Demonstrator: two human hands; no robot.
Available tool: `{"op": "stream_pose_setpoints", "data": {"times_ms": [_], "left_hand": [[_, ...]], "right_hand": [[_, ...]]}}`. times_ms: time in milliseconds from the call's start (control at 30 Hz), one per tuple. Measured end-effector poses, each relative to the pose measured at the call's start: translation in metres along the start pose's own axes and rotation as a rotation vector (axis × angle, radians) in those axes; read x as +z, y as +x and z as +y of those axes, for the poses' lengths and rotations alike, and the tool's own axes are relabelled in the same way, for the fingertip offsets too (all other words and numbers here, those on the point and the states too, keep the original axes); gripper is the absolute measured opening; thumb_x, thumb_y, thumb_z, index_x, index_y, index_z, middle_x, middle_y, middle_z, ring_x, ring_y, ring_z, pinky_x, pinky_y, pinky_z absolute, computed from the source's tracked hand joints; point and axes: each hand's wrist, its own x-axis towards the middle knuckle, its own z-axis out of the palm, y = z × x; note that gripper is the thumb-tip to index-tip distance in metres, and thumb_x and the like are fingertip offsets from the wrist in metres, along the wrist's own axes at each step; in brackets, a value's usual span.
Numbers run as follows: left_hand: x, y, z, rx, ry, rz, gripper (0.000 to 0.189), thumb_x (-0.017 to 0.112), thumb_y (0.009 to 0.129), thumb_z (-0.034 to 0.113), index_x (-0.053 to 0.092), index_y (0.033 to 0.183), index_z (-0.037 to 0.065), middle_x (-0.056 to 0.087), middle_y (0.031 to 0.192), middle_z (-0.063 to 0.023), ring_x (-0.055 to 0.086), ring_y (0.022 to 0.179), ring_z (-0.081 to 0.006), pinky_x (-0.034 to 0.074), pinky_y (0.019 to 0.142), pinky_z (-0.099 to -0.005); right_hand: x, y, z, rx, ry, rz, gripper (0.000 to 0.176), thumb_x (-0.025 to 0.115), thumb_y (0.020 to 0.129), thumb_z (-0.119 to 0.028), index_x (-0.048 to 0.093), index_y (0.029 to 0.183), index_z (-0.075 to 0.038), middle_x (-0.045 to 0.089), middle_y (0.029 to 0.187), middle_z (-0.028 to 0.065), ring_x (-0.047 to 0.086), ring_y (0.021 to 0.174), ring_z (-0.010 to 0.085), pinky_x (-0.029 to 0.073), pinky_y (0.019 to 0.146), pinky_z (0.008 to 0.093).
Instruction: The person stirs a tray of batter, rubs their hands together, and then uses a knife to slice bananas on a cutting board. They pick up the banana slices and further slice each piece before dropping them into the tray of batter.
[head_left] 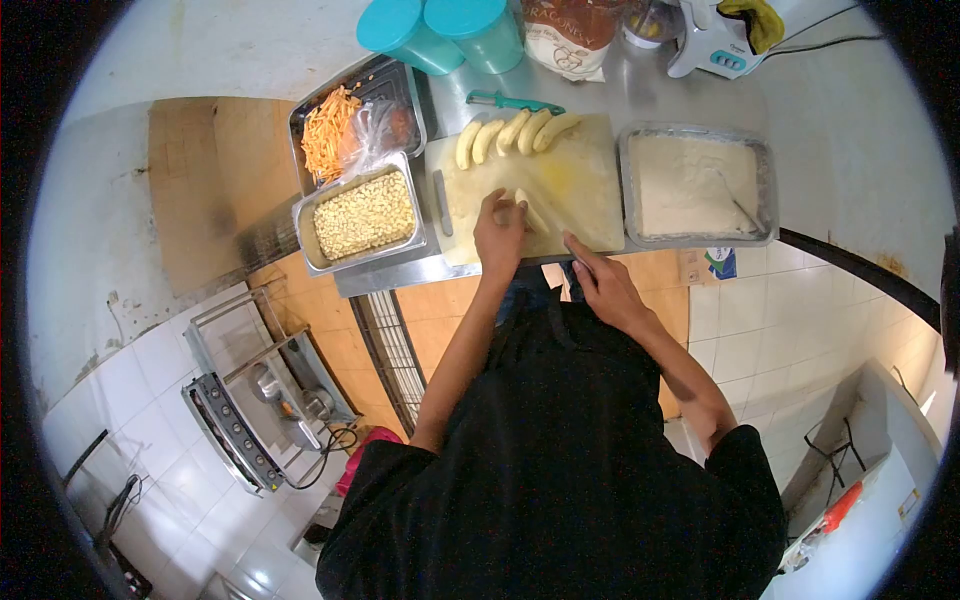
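A pale cutting board lies on the metal counter in front of me. My left hand rests over its near left part, fingers curled round a peeled banana that mostly hides behind them. At the board's near edge my right hand is closed on the handle of a knife. The knife's blade looks thin and blurred, slanting toward the left hand. Several peeled bananas lie in a row along the far edge of the board. Beyond them is a teal-handled tool, perhaps a peeler.
Left of the board, a metal pan holds small pale diced pieces; behind it a dark tray holds orange shreds and a plastic bag. A tub of pale batter with a utensil stands right. Teal containers and a brown-white bag stand behind.
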Motion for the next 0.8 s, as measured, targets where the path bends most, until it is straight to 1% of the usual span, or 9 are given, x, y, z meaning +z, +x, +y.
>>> {"op": "stream_pose_setpoints", "data": {"times_ms": [133, 400, 467, 567, 633, 667, 700, 767, 800], "left_hand": [[-0.002, -0.018, 0.031, 0.003, 0.340, -0.066, 0.079, 0.079, 0.082, 0.037, 0.042, 0.143, 0.005, 0.062, 0.125, -0.0145, 0.069, 0.096, -0.0344, 0.052, 0.087, -0.0458], [0.003, -0.010, 0.018, 0.153, 0.512, -0.067, 0.079, 0.076, 0.079, 0.024, 0.038, 0.146, 0.005, 0.060, 0.128, -0.0183, 0.066, 0.104, -0.0386, 0.052, 0.088, -0.0488], [0.001, -0.004, 0.007, 0.169, 0.476, -0.066, 0.078, 0.075, 0.078, 0.021, 0.038, 0.145, 0.005, 0.061, 0.127, -0.0190, 0.066, 0.103, -0.0391, 0.052, 0.088, -0.0487], [-0.007, 0.007, -0.001, 0.079, 0.212, -0.183, 0.071, 0.073, 0.081, 0.015, 0.042, 0.144, 0.004, 0.063, 0.125, -0.0177, 0.069, 0.099, -0.0309, 0.058, 0.079, -0.0426], [-0.014, 0.010, 0.003, -0.347, -0.467, -0.403, 0.060, 0.065, 0.087, 0.009, 0.044, 0.144, 0.002, 0.064, 0.126, -0.0132, 0.070, 0.095, -0.0264, 0.060, 0.077, -0.0411], [-0.019, 0.010, 0.005, -0.392, -0.566, -0.476, 0.055, 0.059, 0.093, 0.008, 0.045, 0.145, 0.002, 0.062, 0.127, -0.0092, 0.067, 0.096, -0.0222, 0.061, 0.081, -0.0408], [-0.022, 0.010, 0.007, -0.381, -0.570, -0.478, 0.055, 0.059, 0.093, 0.008, 0.045, 0.145, 0.002, 0.062, 0.127, -0.0092, 0.067, 0.096, -0.0222, 0.061, 0.081, -0.0408], [-0.025, 0.008, 0.010, -0.395, -0.794, -0.576, 0.055, 0.058, 0.091, 0.004, 0.045, 0.145, 0.001, 0.059, 0.129, -0.0085, 0.061, 0.102, -0.0200, 0.059, 0.084, -0.0369], [-0.026, 0.008, 0.015, -0.383, -0.799, -0.575, 0.055, 0.058, 0.091, 0.004, 0.045, 0.145, 0.001, 0.059, 0.129, -0.0085, 0.061, 0.102, -0.0200, 0.059, 0.084, -0.0369]], "right_hand": [[-0.004, 0.002, 0.006, -0.058, 0.040, 0.095, 0.052, 0.051, 0.101, -0.016, 0.041, 0.152, -0.018, 0.063, 0.128, 0.0247, 0.064, 0.108, 0.0440, 0.052, 0.095, 0.0472], [-0.017, 0.003, 0.006, -0.109, 0.113, 0.149, 0.051, 0.051, 0.101, -0.015, 0.043, 0.151, -0.017, 0.060, 0.134, 0.0248, 0.060, 0.118, 0.0441, 0.049, 0.101, 0.0452], [-0.021, 0.003, 0.006, -0.064, 0.143, 0.119, 0.048, 0.050, 0.102, -0.012, 0.044, 0.150, -0.009, 0.056, 0.141, 0.0239, 0.055, 0.129, 0.0399, 0.044, 0.104, 0.0376], [-0.024, 0.004, 0.004, -0.108, 0.117, 0.167, 0.048, 0.050, 0.102, -0.013, 0.045, 0.150, -0.010, 0.065, 0.127, 0.0236, 0.067, 0.108, 0.0336, 0.049, 0.095, 0.0368], [-0.029, 0.005, 0.003, -0.074, 0.141, 0.153, 0.049, 0.050, 0.102, -0.013, 0.044, 0.151, -0.010, 0.067, 0.113, 0.0198, 0.065, 0.095, 0.0275, 0.050, 0.089, 0.0355], [-0.031, 0.006, 0.003, -0.034, 0.168, 0.136, 0.050, 0.051, 0.102, -0.013, 0.043, 0.152, -0.011, 0.069, 0.100, 0.0160, 0.063, 0.082, 0.0214, 0.051, 0.083, 0.0343], [-0.033, 0.007, 0.004, -0.043, 0.162, 0.141, 0.050, 0.051, 0.102, -0.013, 0.043, 0.152, -0.011, 0.069, 0.100, 0.0160, 0.063, 0.082, 0.0214, 0.051, 0.083, 0.0343], [-0.034, 0.009, 0.007, 0.018, 0.222, 0.146, 0.054, 0.051, 0.102, -0.019, 0.039, 0.154, -0.014, 0.058, 0.137, 0.0271, 0.059, 0.123, 0.0422, 0.045, 0.105, 0.0438], [-0.037, 0.009, 0.001, 0.007, 0.216, 0.147, 0.054, 0.051, 0.102, -0.019, 0.039, 0.154, -0.014, 0.058, 0.137, 0.0271, 0.059, 0.123, 0.0422, 0.045, 0.105, 0.0438]]}}
